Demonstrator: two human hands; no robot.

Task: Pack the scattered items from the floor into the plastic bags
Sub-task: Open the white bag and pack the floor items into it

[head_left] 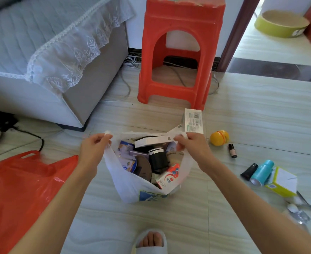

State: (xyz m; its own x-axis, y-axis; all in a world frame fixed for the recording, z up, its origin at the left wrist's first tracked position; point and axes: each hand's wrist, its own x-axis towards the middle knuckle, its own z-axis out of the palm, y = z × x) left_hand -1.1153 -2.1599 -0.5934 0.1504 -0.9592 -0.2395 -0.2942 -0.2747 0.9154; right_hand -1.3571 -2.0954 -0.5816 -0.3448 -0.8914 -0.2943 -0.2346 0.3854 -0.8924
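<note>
A white plastic bag (127, 186) stands open on the floor, filled with several boxes, a black jar and a red-and-white carton. My left hand (94, 149) pinches the bag's left handle, and my right hand (193, 145) pinches its right handle, holding the mouth apart. A red plastic bag (22, 184) lies flat at the left. Loose on the floor at the right are a white-green box (194, 121), a yellow ball (219, 137), a small dark bottle (232, 150), a black tube (249, 171), a teal bottle (262, 172) and a yellow-white box (282, 181).
A red plastic stool (180, 52) stands behind the bag, a grey sofa (41, 52) with a lace cover at the left. Cables (39, 142) trail across the floor. Metal clippers and a spoon (301, 206) lie at the far right. My slippered foot (151, 241) is below the bag.
</note>
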